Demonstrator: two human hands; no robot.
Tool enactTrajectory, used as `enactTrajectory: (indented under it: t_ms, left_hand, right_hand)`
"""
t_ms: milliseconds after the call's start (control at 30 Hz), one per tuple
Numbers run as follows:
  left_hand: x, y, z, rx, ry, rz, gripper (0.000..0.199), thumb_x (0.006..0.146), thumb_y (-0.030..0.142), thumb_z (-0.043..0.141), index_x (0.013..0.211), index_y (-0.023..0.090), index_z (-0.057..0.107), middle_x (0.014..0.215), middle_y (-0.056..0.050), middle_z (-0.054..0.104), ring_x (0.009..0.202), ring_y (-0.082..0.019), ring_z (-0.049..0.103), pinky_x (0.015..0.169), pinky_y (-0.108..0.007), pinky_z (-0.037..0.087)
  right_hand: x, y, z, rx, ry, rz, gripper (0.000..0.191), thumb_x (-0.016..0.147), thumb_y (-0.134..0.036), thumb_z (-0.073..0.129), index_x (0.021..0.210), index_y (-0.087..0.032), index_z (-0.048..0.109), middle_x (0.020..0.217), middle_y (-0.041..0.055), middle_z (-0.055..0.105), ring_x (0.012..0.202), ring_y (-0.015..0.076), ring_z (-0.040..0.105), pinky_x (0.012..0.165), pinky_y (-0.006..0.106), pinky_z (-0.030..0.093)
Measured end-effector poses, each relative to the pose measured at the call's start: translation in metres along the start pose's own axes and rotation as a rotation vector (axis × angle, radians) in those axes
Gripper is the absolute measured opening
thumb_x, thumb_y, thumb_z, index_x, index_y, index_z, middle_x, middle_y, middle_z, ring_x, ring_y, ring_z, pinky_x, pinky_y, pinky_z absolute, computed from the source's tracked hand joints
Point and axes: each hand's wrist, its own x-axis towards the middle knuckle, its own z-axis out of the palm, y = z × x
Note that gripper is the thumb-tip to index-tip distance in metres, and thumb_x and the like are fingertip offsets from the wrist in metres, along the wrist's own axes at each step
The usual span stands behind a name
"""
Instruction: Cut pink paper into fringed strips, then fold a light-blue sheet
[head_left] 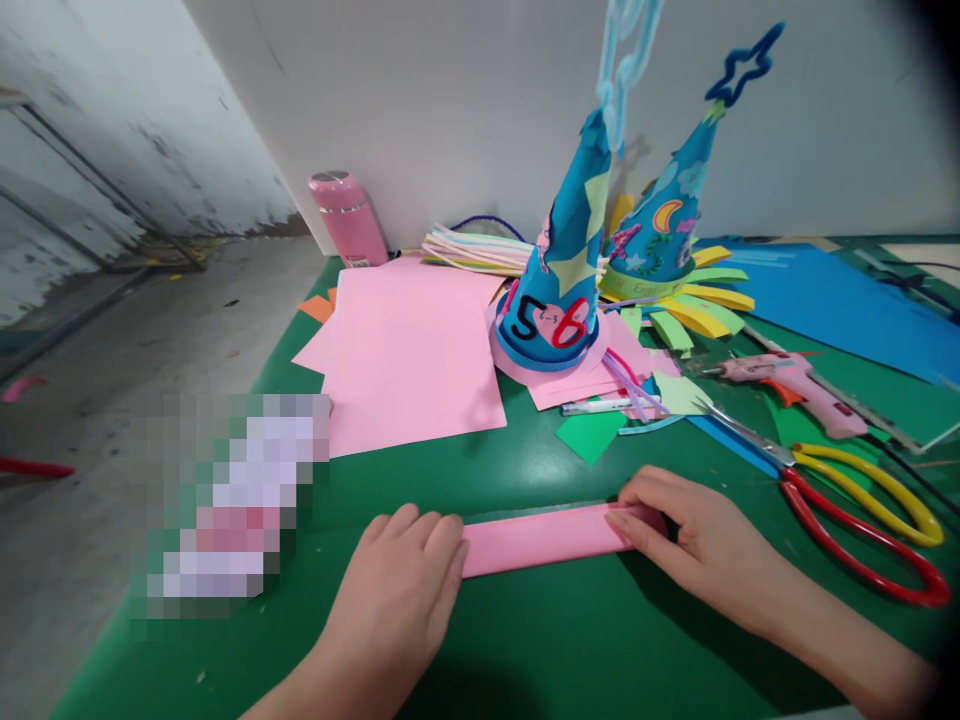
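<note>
A folded strip of pink paper point(536, 542) lies across the green table in front of me. Over its left end my left hand point(409, 580) is closed, fingers curled and pressed together, hiding that end. My right hand point(675, 525) pinches the other end between thumb and fingers. Beyond the strip are sheets of pink paper point(416, 350) and a blue cone hat point(559, 270) with the numbers 5 and 6 on it. Scissors with one red and one yellow handle point(832, 490) lie open to the right of my right hand.
A pink glue gun point(806, 385) rests at the right, near blue sheets point(847, 295). Behind stand a second cone hat point(664, 220) with a star on top and a pink bottle point(349, 220). Green scraps point(592, 435) and a pen point(607, 405) lie mid-table. The left item is pixelated.
</note>
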Motion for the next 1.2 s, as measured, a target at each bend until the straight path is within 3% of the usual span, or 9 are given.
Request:
enactTrajectory:
  t_ms: [500, 1200]
  left_hand:
    - [0.007, 0.006, -0.010, 0.100, -0.127, -0.037, 0.024, 0.082, 0.014, 0.031, 0.076, 0.016, 0.054, 0.071, -0.007, 0.056, 0.066, -0.023, 0.053, 0.060, -0.038, 0.039]
    - [0.006, 0.004, -0.010, 0.159, -0.076, 0.020, 0.025, 0.084, 0.013, 0.030, 0.073, 0.017, 0.052, 0.069, -0.005, 0.056, 0.061, -0.021, 0.053, 0.057, -0.033, 0.037]
  right_hand:
    - [0.003, -0.005, -0.003, -0.010, -0.031, 0.017, 0.021, 0.083, -0.030, 0.040, 0.066, -0.021, 0.048, 0.066, -0.0016, 0.048, 0.058, 0.0119, 0.047, 0.051, 0.026, 0.035]
    - [0.002, -0.004, -0.002, -0.032, -0.014, 0.009, 0.020, 0.083, -0.029, 0.041, 0.066, -0.021, 0.048, 0.065, -0.0024, 0.047, 0.057, 0.0116, 0.046, 0.051, 0.025, 0.033]
